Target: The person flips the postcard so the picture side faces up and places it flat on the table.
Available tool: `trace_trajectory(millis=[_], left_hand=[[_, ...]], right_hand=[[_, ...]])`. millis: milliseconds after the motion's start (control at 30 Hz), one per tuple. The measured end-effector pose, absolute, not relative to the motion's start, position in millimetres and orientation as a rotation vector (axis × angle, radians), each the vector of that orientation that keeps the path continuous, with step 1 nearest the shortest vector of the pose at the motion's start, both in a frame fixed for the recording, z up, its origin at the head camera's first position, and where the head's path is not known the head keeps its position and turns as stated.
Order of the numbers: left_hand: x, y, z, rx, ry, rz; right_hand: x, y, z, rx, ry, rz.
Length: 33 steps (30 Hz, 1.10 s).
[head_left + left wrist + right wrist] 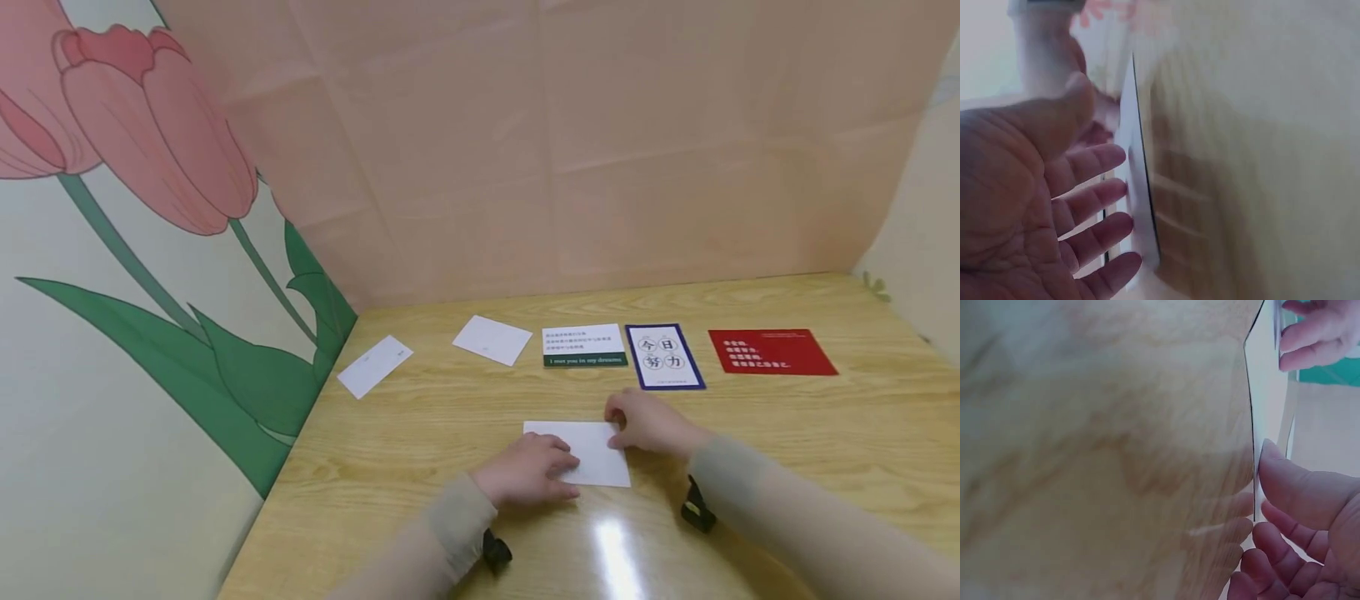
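A blank white card (pixel 596 450) lies on the wooden table in front of the person, between both hands. The left hand (pixel 527 468) rests over its left part, fingers spread; in the left wrist view those fingertips (pixel 1124 187) are right at the card's surface (pixel 1141 187). At the card's right edge, the right hand (pixel 651 423) pinches with its thumb and fingers. The right wrist view has the thumb (pixel 1291 487) against the card's face (pixel 1266 394), with the other fingers curled around its near end.
Behind the hands lies a row of cards: a narrow white card (pixel 375 367), another white card (pixel 492 340), a white-and-green text card (pixel 584 340), a blue-bordered card (pixel 665 357) and a red card (pixel 772 352). Pink sheeting (pixel 562 150) hangs behind the table (pixel 360 517); a tulip-painted wall stands left.
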<state>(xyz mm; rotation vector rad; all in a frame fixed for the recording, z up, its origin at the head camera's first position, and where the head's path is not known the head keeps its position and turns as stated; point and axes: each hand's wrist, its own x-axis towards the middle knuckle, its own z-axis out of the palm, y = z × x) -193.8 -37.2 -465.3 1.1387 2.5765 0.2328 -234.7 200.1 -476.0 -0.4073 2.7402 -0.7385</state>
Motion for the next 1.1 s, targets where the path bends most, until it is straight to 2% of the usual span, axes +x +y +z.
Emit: trace_trajectory(millis=[567, 1100], left_hand=[[-248.7, -51.1, -472.8, 0.587, 2.696, 0.534], [-260.6, -44.5, -473.4, 0.551, 2.728, 0.378]], right_hand=[[-232.5, 197.5, -471.6, -0.389, 2.726, -0.739], [-238.5, 195.0, -472.3, -0.367, 2.681, -0.729]])
